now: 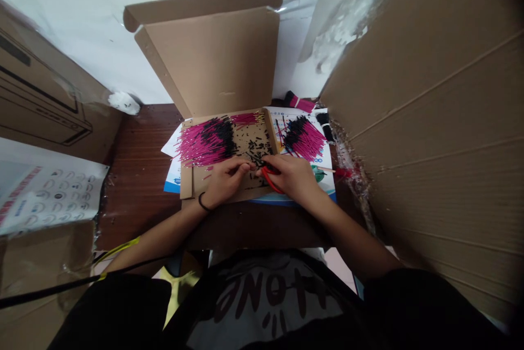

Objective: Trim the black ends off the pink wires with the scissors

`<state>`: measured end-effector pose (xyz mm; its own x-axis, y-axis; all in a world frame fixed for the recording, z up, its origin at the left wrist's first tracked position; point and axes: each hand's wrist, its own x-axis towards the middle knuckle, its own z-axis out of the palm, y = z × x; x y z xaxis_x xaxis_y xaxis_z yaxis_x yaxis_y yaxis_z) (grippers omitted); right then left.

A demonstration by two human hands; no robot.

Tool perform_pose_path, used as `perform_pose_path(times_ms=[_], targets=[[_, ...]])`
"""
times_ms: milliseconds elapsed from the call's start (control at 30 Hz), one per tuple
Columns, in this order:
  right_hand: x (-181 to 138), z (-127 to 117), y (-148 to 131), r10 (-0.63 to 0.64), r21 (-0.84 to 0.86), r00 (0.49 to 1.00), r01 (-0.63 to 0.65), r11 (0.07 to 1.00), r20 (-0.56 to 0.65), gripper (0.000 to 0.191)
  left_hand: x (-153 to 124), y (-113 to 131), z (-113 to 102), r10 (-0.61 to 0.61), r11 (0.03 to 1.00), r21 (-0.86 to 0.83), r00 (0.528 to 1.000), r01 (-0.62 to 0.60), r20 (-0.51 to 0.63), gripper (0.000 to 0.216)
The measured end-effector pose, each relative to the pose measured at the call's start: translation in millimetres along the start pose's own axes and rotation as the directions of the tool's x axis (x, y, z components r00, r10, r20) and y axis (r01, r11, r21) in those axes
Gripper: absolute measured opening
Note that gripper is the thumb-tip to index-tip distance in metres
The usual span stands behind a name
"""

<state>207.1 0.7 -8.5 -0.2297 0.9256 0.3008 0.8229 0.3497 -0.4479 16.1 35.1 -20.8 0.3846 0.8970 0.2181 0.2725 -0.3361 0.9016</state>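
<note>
Looking down from the head camera, I see both hands meet over a shallow cardboard box (186, 181) that lies on a dark wooden table (139, 175). The left hand (223, 181) is closed in a pinch, and its fingertips seem to hold a thin wire near the middle of the box, but the wire itself is too small to see clearly. The right hand (292, 175) is closed around a tool with red handles (268, 179), probably a small cutter or stripper; its tip is hidden between the two hands.

A fan of pink and black wires (207, 142) lies in the left part of the box. Small black cut pieces (257, 148) are scattered in the right part, just beside the fingers. A second heap of pink wires (305, 140) lies outside the box on printed paper sheets (286, 118).

In my judgement, the main risk is the left fingertips, because they are very near to the tool's tip and a careless squeeze can nip them. The short black pieces can also jump out of the box when they are cut. The two heaps lie loose, so a wrist or forearm that brushes them can mix or spill the wires. A large cardboard sheet (429, 120) leans close on the right and leaves little room for the right elbow.
</note>
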Motion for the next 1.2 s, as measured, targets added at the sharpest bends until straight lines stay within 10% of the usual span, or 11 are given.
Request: perform_pose_path(times_ms=[1200], targets=[[0.3, -1.2, -9.3, -0.018, 0.053, 1.0, 0.019, 0.998, -0.018, 0.035, -1.7, -0.5, 4.9, -0.066, 0.989, -0.138, 0.987, 0.046, -0.149, 0.02]])
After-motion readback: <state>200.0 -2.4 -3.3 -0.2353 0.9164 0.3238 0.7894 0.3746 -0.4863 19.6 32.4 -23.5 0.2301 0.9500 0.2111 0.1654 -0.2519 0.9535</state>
